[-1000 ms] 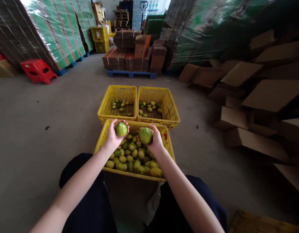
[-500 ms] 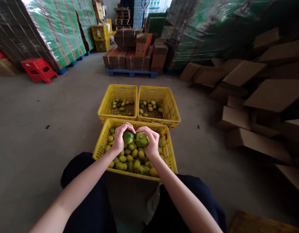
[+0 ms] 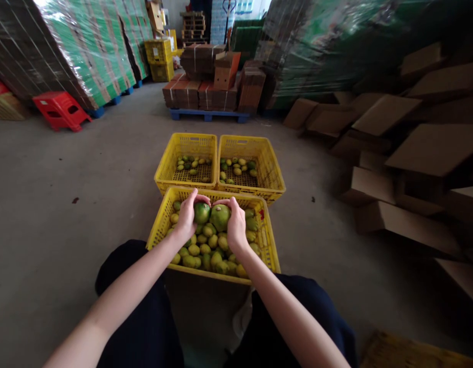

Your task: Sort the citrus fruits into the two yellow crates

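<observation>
My left hand (image 3: 187, 217) is wrapped round a dark green lemon (image 3: 202, 212). In my right hand (image 3: 237, 225) is a bigger, lighter green lemon (image 3: 220, 217) with its stem end facing up. The two fruits are side by side, close together, above the near yellow crate (image 3: 272, 245). Below them, many yellow-green lemons (image 3: 204, 249) fill the crate's bottom. The fingertips of both hands curl behind the fruit and are partly hidden.
Two more yellow crates, a left one (image 3: 159, 171) and a right one (image 3: 276, 174), stand just beyond, each with several lemons. Cardboard boxes (image 3: 405, 225) are heaped at right. A red stool (image 3: 63, 110) and a blue pallet (image 3: 208, 115) with flattened cartons stand farther back.
Both hands have turned the lemons slightly and shifted a little; the right lemon now shows its stem end higher up. The fingers of the right hand have straightened. The crates stay put.
</observation>
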Demonstrator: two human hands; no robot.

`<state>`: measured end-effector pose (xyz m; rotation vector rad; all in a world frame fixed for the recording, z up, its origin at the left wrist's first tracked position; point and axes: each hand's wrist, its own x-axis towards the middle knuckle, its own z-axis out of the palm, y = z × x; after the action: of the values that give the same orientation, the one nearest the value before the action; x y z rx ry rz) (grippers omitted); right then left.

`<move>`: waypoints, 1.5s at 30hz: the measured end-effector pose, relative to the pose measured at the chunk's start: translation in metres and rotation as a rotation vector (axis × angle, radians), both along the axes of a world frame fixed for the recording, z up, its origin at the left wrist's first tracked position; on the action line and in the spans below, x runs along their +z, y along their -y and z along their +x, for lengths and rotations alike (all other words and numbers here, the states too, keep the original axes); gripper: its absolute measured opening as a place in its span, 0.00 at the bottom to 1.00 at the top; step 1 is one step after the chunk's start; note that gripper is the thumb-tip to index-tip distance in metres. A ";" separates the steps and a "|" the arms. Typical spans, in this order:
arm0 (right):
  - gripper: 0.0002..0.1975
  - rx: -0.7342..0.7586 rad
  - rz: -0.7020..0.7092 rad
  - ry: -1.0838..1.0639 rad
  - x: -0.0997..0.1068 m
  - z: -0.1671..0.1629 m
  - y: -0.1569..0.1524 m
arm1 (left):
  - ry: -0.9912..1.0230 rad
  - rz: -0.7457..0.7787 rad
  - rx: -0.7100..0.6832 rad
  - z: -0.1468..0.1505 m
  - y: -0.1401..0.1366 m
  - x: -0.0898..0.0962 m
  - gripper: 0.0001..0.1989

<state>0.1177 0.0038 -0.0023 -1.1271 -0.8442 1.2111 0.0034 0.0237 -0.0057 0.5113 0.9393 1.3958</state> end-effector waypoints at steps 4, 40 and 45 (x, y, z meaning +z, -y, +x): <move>0.11 0.104 -0.350 -0.402 -0.003 -0.001 -0.014 | 0.264 -0.333 0.004 -0.001 -0.010 -0.003 0.18; 0.11 0.030 -0.589 -0.561 0.008 0.023 -0.024 | 0.317 -0.472 -0.148 0.002 -0.017 -0.007 0.23; 0.02 0.000 -0.536 -0.575 0.006 0.022 -0.024 | 0.343 -0.324 0.055 0.003 -0.017 0.000 0.06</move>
<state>0.1399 0.0283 0.0037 -1.0965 -0.0775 1.7048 0.0066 0.0406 -0.0056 0.0001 0.8789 1.2956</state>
